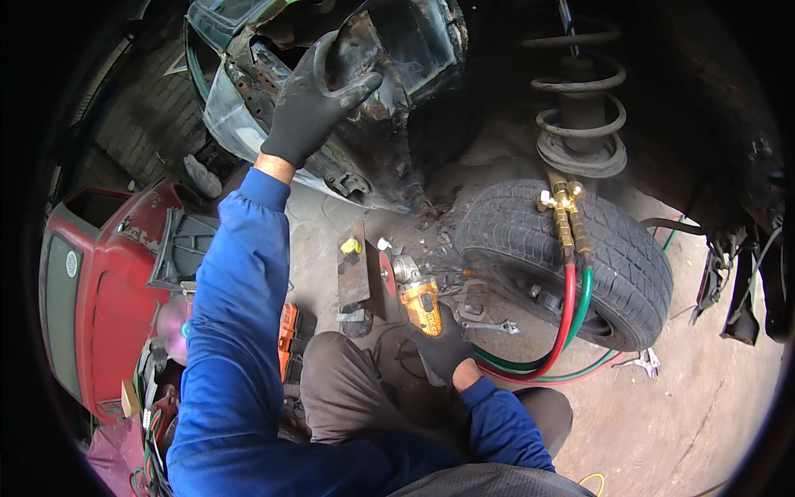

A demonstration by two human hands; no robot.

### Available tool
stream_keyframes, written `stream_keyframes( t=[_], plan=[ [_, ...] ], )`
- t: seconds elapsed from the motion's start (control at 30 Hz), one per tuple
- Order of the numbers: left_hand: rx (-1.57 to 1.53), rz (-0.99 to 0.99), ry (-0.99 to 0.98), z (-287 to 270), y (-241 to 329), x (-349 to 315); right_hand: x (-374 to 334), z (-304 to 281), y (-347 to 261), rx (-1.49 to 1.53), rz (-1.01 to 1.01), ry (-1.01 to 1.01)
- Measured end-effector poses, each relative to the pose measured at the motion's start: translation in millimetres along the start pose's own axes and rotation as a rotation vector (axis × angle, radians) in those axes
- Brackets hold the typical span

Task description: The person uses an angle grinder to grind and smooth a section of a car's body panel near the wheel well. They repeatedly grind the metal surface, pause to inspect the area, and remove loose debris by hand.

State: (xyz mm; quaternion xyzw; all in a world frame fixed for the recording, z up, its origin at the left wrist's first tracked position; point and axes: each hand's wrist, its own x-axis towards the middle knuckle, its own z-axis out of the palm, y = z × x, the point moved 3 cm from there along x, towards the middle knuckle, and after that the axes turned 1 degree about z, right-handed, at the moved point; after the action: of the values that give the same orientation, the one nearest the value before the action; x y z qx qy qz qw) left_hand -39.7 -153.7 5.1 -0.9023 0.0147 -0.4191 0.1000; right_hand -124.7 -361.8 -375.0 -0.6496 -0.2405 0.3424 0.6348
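My left hand (313,108), in a black glove, reaches up in front of a cut, rusty car body section (377,141). Its thumb points right, spread away from the other fingers, and the palm appears to lie against the metal; exact contact is hard to tell. Lower down, my right hand (445,348), also gloved in black, is wrapped around the body of a yellow-orange angle grinder (421,306). The grinder's disc (387,273) faces left, above the floor and apart from the car body. I cannot tell whether the disc is spinning.
A tyre on a wheel (571,248) lies to the right, with brass torch fittings (565,207) and red and green hoses (570,306) over it. A coil spring (581,116) hangs above. Spanners (493,326) and pliers (642,363) lie on the floor. A red vehicle part (116,290) stands left.
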Motion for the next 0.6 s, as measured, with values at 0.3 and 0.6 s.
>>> stream_keyframes(
  t=[0.3,0.6],
  plan=[
    [0.031,-0.116,0.172,20.3,22.5,2.1,2.7,-1.3,17.7,0.003,0.004,-0.010],
    [0.019,-0.323,0.432,50.7,37.3,14.4,5.2,1.5,10.3,0.136,-0.016,-0.033]
  ],
)
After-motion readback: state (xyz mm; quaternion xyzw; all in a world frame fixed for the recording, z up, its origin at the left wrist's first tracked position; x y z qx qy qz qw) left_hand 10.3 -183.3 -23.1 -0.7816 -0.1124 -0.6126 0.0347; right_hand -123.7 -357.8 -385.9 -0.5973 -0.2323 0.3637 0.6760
